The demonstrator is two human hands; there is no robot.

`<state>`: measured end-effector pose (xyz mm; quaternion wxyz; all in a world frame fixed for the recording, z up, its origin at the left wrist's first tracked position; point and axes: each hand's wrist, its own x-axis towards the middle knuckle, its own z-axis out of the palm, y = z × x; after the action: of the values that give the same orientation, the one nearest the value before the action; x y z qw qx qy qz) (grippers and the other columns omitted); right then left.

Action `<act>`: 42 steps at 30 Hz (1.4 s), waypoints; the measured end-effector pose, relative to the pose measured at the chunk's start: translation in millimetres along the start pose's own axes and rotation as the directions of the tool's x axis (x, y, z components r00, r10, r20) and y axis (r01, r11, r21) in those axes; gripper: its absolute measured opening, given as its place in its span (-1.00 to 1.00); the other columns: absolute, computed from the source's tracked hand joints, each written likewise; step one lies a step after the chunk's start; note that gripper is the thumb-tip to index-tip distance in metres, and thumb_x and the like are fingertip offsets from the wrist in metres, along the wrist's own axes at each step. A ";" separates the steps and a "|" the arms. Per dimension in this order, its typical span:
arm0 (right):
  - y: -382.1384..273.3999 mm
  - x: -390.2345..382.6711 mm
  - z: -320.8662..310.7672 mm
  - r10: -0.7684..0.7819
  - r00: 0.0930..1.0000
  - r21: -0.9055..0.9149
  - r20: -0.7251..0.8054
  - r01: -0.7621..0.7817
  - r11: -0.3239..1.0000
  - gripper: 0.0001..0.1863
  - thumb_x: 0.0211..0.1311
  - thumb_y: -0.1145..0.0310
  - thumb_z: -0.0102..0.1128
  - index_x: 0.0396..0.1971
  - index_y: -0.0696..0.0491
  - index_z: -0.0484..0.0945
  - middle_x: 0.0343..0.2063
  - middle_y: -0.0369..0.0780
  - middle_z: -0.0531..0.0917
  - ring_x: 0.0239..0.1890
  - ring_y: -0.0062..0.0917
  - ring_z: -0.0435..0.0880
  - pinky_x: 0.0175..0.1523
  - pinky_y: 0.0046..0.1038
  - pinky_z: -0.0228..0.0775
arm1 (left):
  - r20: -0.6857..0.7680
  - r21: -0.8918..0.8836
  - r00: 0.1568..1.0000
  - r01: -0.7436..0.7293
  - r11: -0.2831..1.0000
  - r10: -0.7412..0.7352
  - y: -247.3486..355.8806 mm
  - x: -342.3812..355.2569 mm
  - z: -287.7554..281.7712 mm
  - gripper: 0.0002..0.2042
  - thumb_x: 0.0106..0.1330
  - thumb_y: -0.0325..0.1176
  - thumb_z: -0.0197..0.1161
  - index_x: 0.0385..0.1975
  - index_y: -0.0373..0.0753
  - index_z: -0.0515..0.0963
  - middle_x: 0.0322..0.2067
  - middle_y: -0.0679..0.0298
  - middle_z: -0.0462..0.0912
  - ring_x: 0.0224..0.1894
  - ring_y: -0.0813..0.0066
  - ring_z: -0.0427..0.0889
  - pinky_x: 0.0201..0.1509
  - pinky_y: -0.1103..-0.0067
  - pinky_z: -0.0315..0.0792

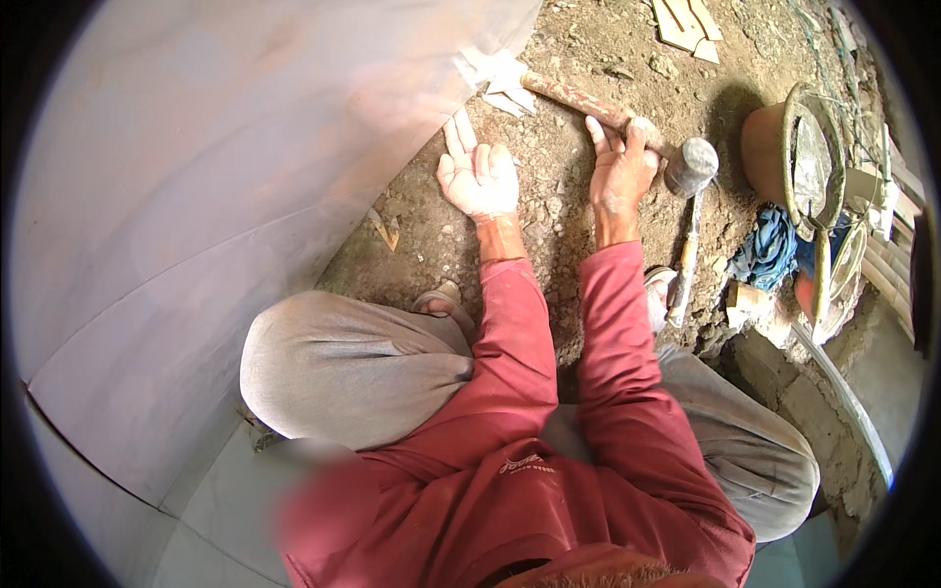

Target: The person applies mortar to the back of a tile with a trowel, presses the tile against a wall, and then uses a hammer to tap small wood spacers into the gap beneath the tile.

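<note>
My left hand (480, 181) is palm up over the dirt, two fingers stretched out to the bottom edge of a large pale tile panel (225, 176). Nothing shows in its palm. My right hand (622, 176) holds a mallet by its worn wooden handle (573, 97), close to the grey cylindrical head (692, 167). The handle lies slanted, its far end beside white broken pieces (508, 86) at the panel's corner. Below the mallet head is another long, pale handle (686, 265); whether it joins that head I cannot tell.
To the right, a bucket (765, 152) lies tipped on its side, near a crumpled blue cloth (767, 245). Flat tan offcuts (686, 27) are on the dirt at the far side. A concrete edge (774, 377) runs along the right, beside my knee.
</note>
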<state>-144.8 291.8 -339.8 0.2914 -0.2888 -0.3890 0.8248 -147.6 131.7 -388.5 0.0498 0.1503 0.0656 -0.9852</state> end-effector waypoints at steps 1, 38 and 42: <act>-4.4 2.2 -3.0 0.024 0.995 -0.043 0.102 -0.020 0.999 -0.79 0.44 0.39 0.09 -0.08 0.19 0.42 -0.03 -0.06 0.57 -0.05 -0.30 0.67 -0.04 -0.22 0.75 | -0.011 0.013 1.000 -0.009 1.000 0.009 4.0 -1.0 -0.3 -0.30 0.37 -0.11 -0.06 0.52 -0.15 0.01 0.52 0.34 0.08 -0.75 0.61 0.13 -0.54 0.58 0.18; -26.6 -24.5 -4.0 -0.141 0.987 -0.077 -0.075 0.135 0.988 -0.80 0.45 0.39 -0.08 -0.15 0.25 0.39 -0.10 0.00 0.57 -0.08 -0.25 0.68 0.02 -0.22 0.73 | -0.034 0.119 0.998 -0.050 0.992 0.054 18.4 -6.3 -7.7 -0.36 0.39 -0.10 -0.12 0.47 -0.18 0.12 0.48 0.31 0.19 -0.72 0.61 0.13 -0.53 0.61 0.20; 15.6 -15.6 11.7 -0.052 0.994 0.046 -0.093 0.056 0.997 -0.84 0.47 0.41 -0.08 -0.06 0.15 0.34 -0.14 -0.15 0.56 -0.16 -0.32 0.67 -0.03 -0.14 0.72 | -0.081 0.128 0.996 -0.014 0.992 0.024 -4.3 0.1 3.2 -0.33 0.36 -0.08 -0.10 0.48 -0.16 0.12 0.49 0.39 0.19 -0.74 0.63 0.09 -0.55 0.64 0.19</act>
<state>-146.6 267.0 -342.4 0.3381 -0.3086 -0.3627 0.8117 -149.2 135.5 -385.0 0.0468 0.1942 0.0033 -0.9798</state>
